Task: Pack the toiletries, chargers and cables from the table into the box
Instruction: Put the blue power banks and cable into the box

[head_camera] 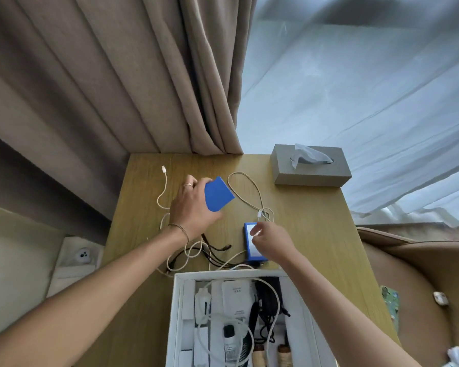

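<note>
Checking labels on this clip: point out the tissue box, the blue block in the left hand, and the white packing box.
tissue box [313, 172], head view, top face.
blue block [217, 194], head view, broad face.
white packing box [176, 300], head view, left wall.

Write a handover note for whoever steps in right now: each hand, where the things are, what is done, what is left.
Left hand: grips a blue block, lifted above the table.
Right hand: fingers curled over the blue-and-white charger, pinching the white cable near its plug.
Box, at the near edge: already holds bottles, a white sachet, a black cable and a white cable.
On the table: the white cable looped across the middle, a tangle of black and white cables just beyond the box.
Left: both blue items and the loose cables go in. The tissue box is not a listed item.
</note>
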### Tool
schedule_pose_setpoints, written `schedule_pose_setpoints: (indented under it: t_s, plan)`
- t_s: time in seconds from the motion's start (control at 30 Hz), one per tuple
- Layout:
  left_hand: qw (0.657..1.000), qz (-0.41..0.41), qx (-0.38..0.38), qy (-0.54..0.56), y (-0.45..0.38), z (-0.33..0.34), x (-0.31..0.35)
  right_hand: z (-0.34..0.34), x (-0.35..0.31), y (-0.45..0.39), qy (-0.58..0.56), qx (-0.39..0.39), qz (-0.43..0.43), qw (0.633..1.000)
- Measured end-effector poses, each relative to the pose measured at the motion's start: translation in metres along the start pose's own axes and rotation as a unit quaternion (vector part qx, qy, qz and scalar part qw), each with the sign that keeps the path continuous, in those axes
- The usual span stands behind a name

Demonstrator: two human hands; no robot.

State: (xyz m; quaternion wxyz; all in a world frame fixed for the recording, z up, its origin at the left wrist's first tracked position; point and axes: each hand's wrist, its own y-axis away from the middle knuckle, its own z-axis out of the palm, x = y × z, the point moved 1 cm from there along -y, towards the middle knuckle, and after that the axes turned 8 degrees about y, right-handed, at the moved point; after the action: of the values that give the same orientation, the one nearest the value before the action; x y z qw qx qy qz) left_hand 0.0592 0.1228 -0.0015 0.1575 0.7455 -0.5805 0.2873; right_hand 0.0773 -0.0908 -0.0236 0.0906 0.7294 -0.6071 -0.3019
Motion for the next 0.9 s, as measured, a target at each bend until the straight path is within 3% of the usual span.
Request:
schedule_pose_setpoints:
  t_s: [0.3, 0.5, 0.63, 0.9]
  plan:
    - [0.973, -0.076, 0.104, 0.194, 0.031, -0.073, 0.01, 0.024, -0.025, -0.032, 0.139, 0.017, 0.055, 0.989]
    - [0.885, -0.208, 0.1, 0.405, 0.043, -0.08, -0.003, 0.029, -0.022, -0.048, 0.146, -0.006, 0.087, 0.985]
    - [0.828, -0.27, 0.104, 0.48, 0.052, -0.082, -0.014, 0.036, -0.019, -0.051, 0.131, -0.006, 0.118, 0.984]
    - [0.796, -0.283, 0.038, 0.534, 0.067, -0.094, -0.018, 0.014, -0.013, -0.042, 0.09, 0.015, 0.064, 0.994]
